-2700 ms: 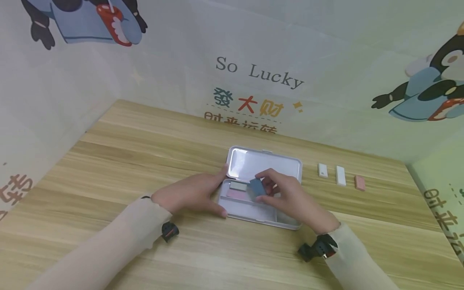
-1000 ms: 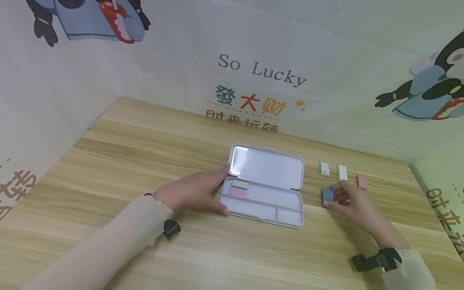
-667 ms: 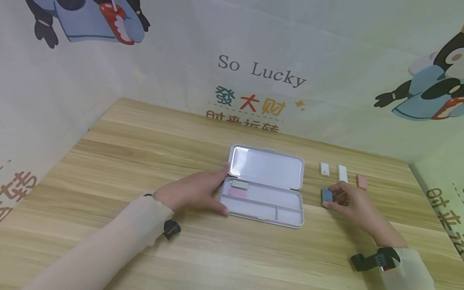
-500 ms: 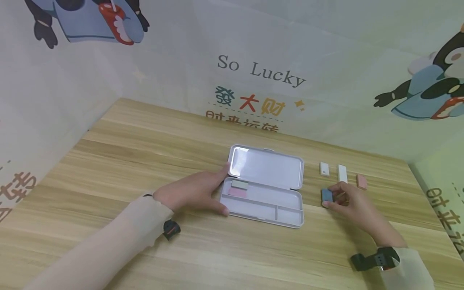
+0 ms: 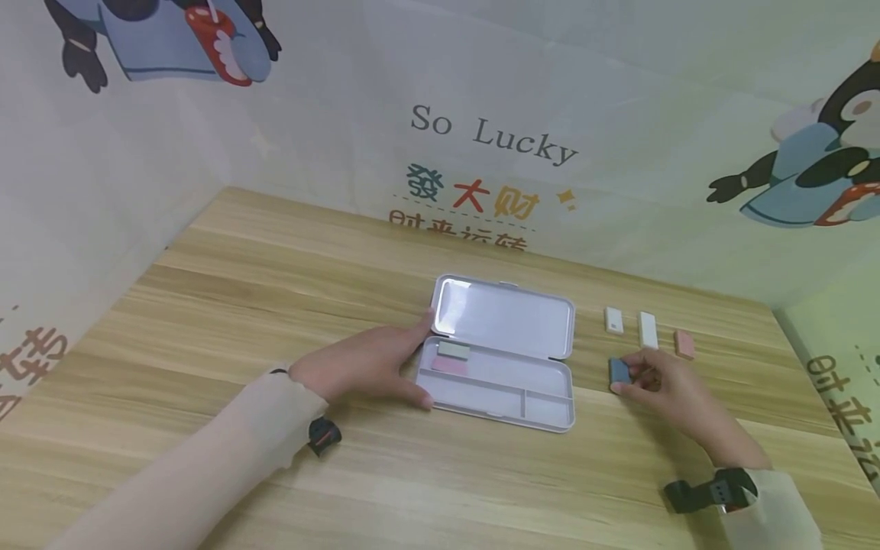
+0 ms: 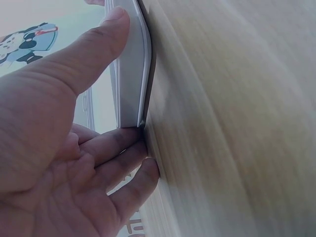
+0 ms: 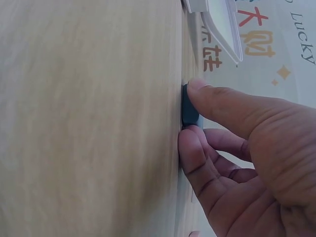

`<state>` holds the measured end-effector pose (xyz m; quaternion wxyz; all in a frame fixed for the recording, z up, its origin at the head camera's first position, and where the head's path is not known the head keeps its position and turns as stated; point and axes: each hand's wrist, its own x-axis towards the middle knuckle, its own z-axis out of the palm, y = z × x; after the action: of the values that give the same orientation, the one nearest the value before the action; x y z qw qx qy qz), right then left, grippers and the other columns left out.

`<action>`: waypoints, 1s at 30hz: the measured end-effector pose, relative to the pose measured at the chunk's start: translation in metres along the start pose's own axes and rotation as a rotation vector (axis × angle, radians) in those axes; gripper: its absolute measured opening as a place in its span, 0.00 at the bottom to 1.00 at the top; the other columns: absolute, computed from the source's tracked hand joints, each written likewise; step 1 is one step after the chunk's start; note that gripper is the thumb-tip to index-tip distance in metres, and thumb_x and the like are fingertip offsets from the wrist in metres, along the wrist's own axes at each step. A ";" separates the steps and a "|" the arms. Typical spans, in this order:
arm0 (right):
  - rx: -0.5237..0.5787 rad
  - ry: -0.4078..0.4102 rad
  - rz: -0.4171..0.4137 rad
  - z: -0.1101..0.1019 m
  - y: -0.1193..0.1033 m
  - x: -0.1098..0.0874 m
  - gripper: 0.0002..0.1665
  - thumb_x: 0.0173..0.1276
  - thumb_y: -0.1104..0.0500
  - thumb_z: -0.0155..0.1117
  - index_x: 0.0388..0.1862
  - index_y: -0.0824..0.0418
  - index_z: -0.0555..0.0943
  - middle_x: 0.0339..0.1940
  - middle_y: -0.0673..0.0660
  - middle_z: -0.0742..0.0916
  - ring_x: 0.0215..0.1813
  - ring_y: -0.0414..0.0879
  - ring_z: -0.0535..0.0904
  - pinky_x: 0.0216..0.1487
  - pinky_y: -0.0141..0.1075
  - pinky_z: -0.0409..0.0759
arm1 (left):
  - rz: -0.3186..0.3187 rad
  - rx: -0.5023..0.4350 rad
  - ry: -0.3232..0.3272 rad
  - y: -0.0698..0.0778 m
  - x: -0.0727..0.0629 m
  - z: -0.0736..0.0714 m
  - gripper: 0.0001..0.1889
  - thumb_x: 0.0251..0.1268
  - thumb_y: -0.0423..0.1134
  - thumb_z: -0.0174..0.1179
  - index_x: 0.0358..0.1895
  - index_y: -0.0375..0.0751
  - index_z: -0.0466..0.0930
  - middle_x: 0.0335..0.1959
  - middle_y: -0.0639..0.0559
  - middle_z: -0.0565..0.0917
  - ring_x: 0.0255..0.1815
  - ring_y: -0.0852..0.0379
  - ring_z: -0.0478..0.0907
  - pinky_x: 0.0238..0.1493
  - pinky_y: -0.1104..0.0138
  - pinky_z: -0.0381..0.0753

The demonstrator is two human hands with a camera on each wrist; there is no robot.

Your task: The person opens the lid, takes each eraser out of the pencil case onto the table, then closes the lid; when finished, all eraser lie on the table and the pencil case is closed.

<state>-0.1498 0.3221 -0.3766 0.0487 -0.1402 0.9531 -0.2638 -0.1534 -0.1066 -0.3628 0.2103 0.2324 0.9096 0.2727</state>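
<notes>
A white pencil case (image 5: 504,315) lies with its lid raised, holding a green eraser (image 5: 454,351) and a pink eraser (image 5: 450,365) in its back compartment. My left hand (image 5: 367,363) rests against the case's left end, thumb at the front corner and index finger by the lid. In the left wrist view, the thumb and fingers of this hand (image 6: 64,128) touch the case's side (image 6: 132,69). To the right, my right hand (image 5: 667,386) pinches a blue eraser (image 5: 619,371) at the table surface. The right wrist view shows the eraser (image 7: 189,106) between thumb and fingers.
Behind the right hand lie a short white eraser (image 5: 614,320), a longer white eraser (image 5: 648,330) and a pink eraser (image 5: 684,344) in a row. The wooden table (image 5: 275,260) backs onto a printed cloth (image 5: 330,137).
My right hand has carried the blue eraser from above the case rightward down to the table, then stayed almost still during the last second. The left hand has kept its place at the case.
</notes>
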 end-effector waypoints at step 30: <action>0.027 -0.032 0.014 -0.006 -0.001 -0.003 0.31 0.75 0.57 0.69 0.66 0.77 0.74 0.55 0.76 0.85 0.48 0.59 0.87 0.43 0.42 0.90 | 0.007 -0.004 0.002 0.000 -0.001 0.000 0.65 0.57 0.56 0.78 0.87 0.43 0.38 0.85 0.43 0.62 0.83 0.46 0.65 0.84 0.52 0.64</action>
<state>-0.1481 0.3251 -0.3707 0.0678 -0.1373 0.9495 -0.2737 -0.1524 -0.1069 -0.3625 0.2088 0.2347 0.9085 0.2756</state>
